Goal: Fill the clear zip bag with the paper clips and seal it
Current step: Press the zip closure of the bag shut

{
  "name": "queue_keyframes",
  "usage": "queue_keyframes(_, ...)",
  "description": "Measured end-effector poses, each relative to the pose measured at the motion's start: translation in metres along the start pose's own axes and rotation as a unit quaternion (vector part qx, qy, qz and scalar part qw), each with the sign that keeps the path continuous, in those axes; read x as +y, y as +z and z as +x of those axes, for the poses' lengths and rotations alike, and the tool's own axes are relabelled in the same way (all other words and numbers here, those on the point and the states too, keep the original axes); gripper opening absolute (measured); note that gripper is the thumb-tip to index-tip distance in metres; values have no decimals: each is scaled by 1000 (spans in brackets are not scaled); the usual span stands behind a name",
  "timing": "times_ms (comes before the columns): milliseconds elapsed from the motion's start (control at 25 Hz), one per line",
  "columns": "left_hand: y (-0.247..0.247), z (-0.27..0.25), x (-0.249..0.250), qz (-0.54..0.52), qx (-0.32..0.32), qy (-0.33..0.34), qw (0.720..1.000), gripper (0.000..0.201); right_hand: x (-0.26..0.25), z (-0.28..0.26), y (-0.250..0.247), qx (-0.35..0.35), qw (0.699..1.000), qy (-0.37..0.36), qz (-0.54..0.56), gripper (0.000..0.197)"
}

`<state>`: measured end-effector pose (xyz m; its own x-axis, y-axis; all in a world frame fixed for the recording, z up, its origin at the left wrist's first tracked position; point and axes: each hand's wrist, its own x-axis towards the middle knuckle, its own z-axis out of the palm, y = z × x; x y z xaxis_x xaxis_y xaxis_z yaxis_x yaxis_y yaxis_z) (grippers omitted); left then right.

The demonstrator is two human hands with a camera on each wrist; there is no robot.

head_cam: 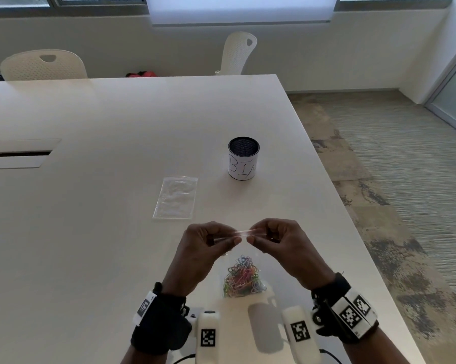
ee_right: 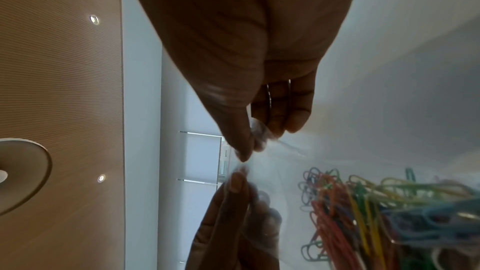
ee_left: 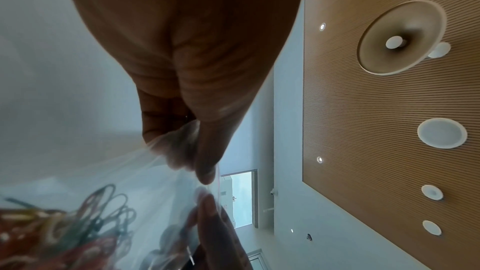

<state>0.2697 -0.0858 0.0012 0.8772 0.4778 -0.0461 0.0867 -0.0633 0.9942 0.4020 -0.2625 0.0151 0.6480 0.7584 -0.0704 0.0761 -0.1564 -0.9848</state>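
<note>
A clear zip bag [head_cam: 244, 233] hangs above the table between my two hands, its top edge stretched across. A tangle of coloured paper clips [head_cam: 241, 279] fills its bottom. My left hand [head_cam: 223, 238] pinches the left part of the top edge between thumb and fingers. My right hand [head_cam: 260, 236] pinches the right part the same way, thumb tips nearly touching. In the left wrist view the left hand [ee_left: 205, 171] nips the thin film, with the clips [ee_left: 64, 223] blurred below. The right wrist view shows the right hand [ee_right: 246, 151] on the film and the clips [ee_right: 376, 212] inside.
A second clear bag [head_cam: 175, 198], empty, lies flat on the white table [head_cam: 90, 232] beyond my hands. A black mesh cup with a paper label reading BIN [head_cam: 243, 158] stands farther back right. The table's right edge [head_cam: 352, 219] drops to carpet. Two white chairs stand behind.
</note>
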Motion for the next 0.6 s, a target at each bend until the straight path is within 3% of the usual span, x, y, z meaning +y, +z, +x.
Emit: queue_keyframes(600, -5, 8, -14, 4, 3, 24, 1000, 5, 18, 8, 8, 20, 998, -37, 54, 9)
